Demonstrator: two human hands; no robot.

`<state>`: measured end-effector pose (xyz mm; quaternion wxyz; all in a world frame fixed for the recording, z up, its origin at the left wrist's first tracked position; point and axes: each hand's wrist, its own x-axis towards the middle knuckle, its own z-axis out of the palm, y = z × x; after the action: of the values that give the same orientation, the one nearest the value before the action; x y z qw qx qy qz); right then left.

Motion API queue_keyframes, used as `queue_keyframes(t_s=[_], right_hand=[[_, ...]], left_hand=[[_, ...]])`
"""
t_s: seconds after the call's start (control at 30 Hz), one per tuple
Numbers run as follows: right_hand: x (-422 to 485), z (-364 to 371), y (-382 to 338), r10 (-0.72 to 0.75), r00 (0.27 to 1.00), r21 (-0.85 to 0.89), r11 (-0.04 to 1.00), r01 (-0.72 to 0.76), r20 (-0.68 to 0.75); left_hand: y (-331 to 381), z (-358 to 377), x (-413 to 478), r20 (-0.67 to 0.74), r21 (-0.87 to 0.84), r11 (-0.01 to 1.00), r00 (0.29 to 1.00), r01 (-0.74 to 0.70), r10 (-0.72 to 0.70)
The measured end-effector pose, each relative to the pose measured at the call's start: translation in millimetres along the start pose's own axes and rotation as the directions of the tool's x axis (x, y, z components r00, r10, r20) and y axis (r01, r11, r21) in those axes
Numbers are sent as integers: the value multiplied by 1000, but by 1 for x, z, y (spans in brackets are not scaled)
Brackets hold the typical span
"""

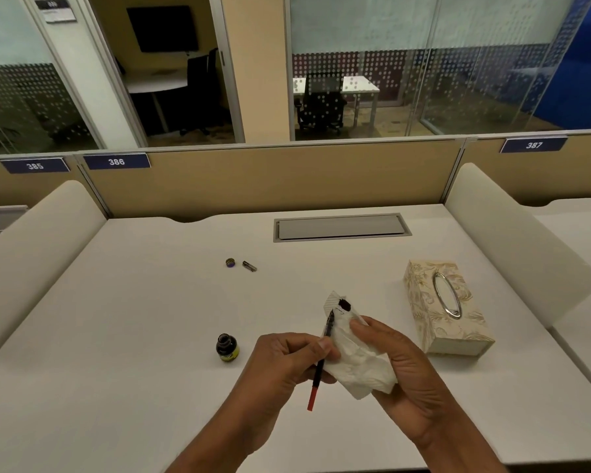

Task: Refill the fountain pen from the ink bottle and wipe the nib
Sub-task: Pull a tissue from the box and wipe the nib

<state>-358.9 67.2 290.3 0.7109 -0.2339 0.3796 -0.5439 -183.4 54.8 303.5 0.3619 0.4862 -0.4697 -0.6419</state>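
A white desk [116,336] carries a floral tissue box [420,295] on its right side. In front of the box, the right hand [406,367] grasps a crumpled white tissue [359,367], thumb pressed on top. The left hand [280,360] pinches the fountain pen [318,370], whose nib lies against the tissue just below a dark ink blot [345,304]. The open ink bottle [227,348] stands upright left of the hands. Farther back lie the bottle cap [230,262] and a small metal piece [249,266], just beside each other.
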Motion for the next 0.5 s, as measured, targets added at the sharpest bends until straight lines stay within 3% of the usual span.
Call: queue_keyframes(t_s=[0.27,0.43,0.5], right_hand=[[7,-7,8,88,995,94,991,-92,48],[10,-12,5,181,967,332,914,-232,178],[6,-7,2,159,943,345,902,-259,293]], left_hand=[[-1,1,-4,20,-19,999,999,-43,44],[0,4,-5,-5,-23,999,1000,-27,27],[1,7,-6,-11,-24,1000,1000,-20,20]])
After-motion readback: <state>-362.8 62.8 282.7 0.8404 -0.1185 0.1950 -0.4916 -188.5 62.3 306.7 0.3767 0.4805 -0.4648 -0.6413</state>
